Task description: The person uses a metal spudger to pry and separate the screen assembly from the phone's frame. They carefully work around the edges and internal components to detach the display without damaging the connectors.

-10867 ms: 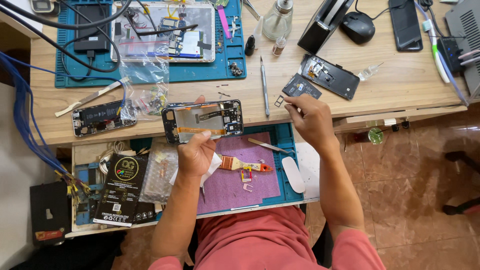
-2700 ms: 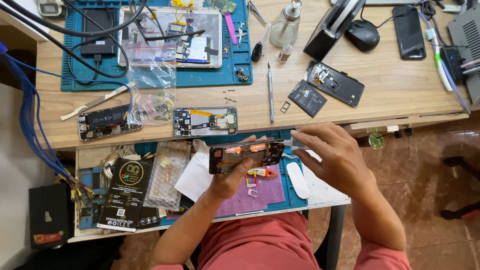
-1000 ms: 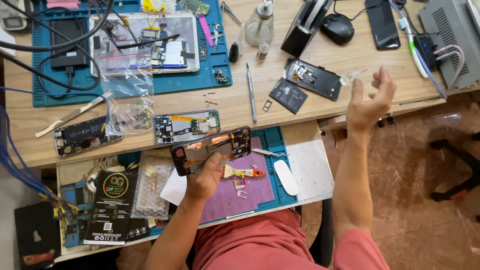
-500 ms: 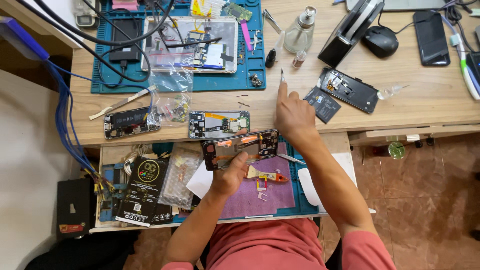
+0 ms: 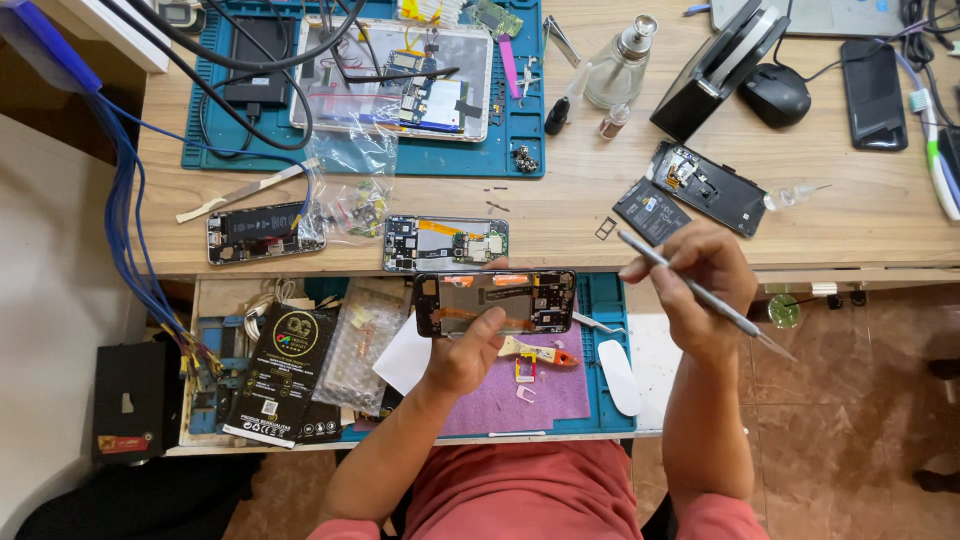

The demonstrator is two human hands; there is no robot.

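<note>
While gripped from below by left hand [image 5: 462,352], opened phone frame [image 5: 495,302] sits level, insides up, thumb pressed on its lower edge, fingers clamped round underside. Just right of that hand, thin metal spudger [image 5: 700,292] pinched in right hand [image 5: 700,290], fingers closed on shaft, tip aimed up-left toward frame's right end but apart from it, tail sticking out down-right past wrist. Directly under left hand, purple mat [image 5: 535,395] on teal tray [image 5: 605,300], with small orange-handled brush [image 5: 540,351] touching mat just right of thumb; white oval pad [image 5: 620,376] further right, near right forearm. Just above held frame, second bare phone board [image 5: 445,242] flat on wooden desk [image 5: 860,215]. Left of left hand, black retail packet [image 5: 278,375] and clear bag of parts [image 5: 360,340] in drawer. Above right hand, small black battery [image 5: 650,211] and open black phone shell [image 5: 710,188], close together. Farther up: glass bottle [image 5: 620,68], black mouse [image 5: 775,95], dark phone [image 5: 873,80]. Far upper left of both hands, blue work mat [image 5: 520,110] with opened tablet [image 5: 400,75] and cables; stripped phone [image 5: 258,232] below it, well left of held frame.
</note>
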